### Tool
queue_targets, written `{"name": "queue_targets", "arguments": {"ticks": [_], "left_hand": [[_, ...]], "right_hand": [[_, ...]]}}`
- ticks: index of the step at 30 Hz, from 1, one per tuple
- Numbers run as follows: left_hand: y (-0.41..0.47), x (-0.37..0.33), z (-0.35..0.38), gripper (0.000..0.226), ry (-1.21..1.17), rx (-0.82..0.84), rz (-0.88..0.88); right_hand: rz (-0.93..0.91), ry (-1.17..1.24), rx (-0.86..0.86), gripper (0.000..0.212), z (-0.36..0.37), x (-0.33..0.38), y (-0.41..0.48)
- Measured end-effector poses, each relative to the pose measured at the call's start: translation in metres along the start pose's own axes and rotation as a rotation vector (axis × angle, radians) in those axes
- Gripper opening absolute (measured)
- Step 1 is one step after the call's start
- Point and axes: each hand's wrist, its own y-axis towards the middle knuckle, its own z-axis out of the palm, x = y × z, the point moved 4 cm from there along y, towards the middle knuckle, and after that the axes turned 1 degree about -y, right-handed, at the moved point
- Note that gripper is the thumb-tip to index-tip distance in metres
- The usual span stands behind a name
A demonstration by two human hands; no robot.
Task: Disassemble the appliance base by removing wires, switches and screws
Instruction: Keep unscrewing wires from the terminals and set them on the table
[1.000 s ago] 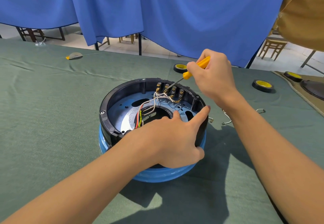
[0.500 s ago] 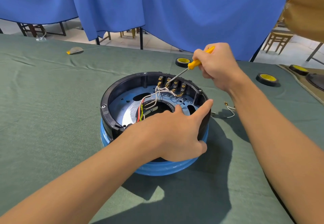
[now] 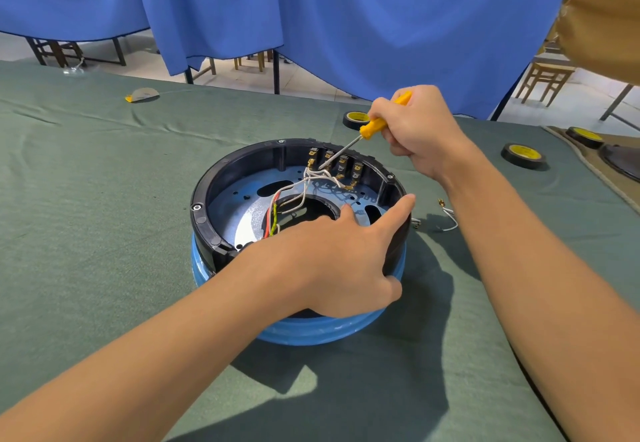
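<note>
so: appliance base sits mid-table on green cloth, open side up. left hand grips near rim, index straight along top, other fingers curled down outer wall. right hand fisted round yellow screwdriver, tip at switches on far wall, right by white wires.
</note>
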Motion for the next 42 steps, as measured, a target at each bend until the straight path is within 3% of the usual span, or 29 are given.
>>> {"name": "queue_targets", "arguments": {"ticks": [7, 15, 27, 30, 36, 42], "left_hand": [[0.000, 0.000, -0.001, 0.085, 0.003, -0.005, 0.002], [0.000, 0.000, 0.000, 0.084, -0.006, -0.019, 0.019], [0.002, 0.001, 0.001, 0.086, -0.008, -0.034, 0.027], [0.001, 0.001, 0.001, 0.086, -0.004, -0.039, 0.021], [0.001, 0.001, 0.001, 0.086, 0.007, -0.037, 0.012], [0.001, 0.000, 0.001, 0.087, 0.000, -0.030, 0.014]], "right_hand": [[-0.265, -0.356, -0.163, 0.022, -0.012, 0.021, -0.021], [-0.378, -0.530, -0.095, 0.025, 0.001, 0.025, -0.038], [-0.605, -0.610, -0.004, 0.028, 0.019, 0.043, -0.060], [-0.600, -0.614, -0.021, 0.028, 0.015, 0.045, -0.059], [-0.536, -0.519, -0.228, 0.030, -0.012, 0.045, -0.049], [-0.507, -0.440, -0.192, 0.035, 0.005, 0.027, -0.047]]}}
